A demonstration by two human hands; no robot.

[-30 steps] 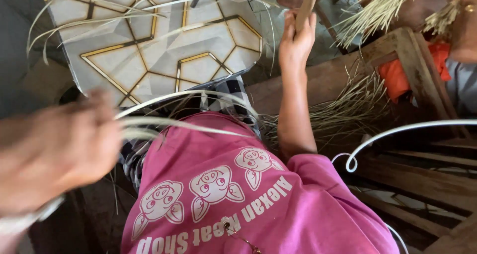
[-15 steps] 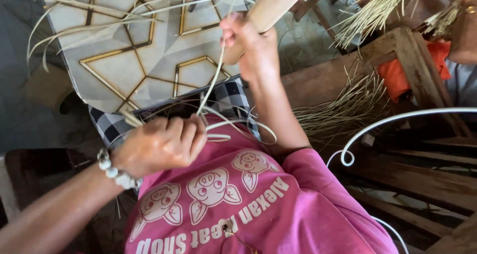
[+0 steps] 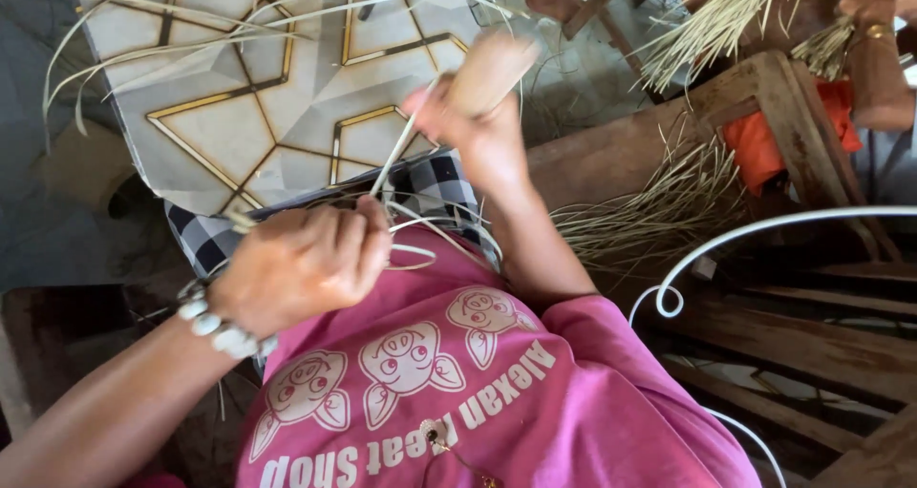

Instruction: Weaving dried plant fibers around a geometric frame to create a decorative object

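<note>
Pale strip (image 3: 401, 154) of reed or palm, stretched taut above the checked cloth (image 3: 435, 184), from the left hand (image 3: 306, 264) up to the right hand (image 3: 468, 116). Judged as mid-work on a single strand: several thin curls (image 3: 420, 244) already lying loose at the near edge of the checked cloth, against the pink shirt (image 3: 535, 392). Nothing woven or finished anywhere around the cloth. Plenty seemingly left to do: a thick bundle of dry strips (image 3: 650, 211) waiting just to the right of the checked cloth, more long strands (image 3: 191, 39) sprawled over the patterned tiles (image 3: 239, 116) beyond it.

Left fingers (image 3: 349, 244) curled tightly together into a fist over the near corner of the checked cloth, clamped on the lower end of the strip, with a white bead bracelet (image 3: 215, 321) at the wrist. Right fingers (image 3: 430, 106) wrapped closed round a wooden handle (image 3: 492, 68) beyond the far edge of the cloth, blurred; upper end of the strip meeting that hand, but impossible to tell whether pinched under a finger or merely pressed against the tool.

Further right of the checked cloth: a white wire frame (image 3: 764, 230) over wooden slats (image 3: 793, 326), an orange cloth (image 3: 764, 135), and another person's arm (image 3: 874, 58) with its own bunch of strands.
</note>
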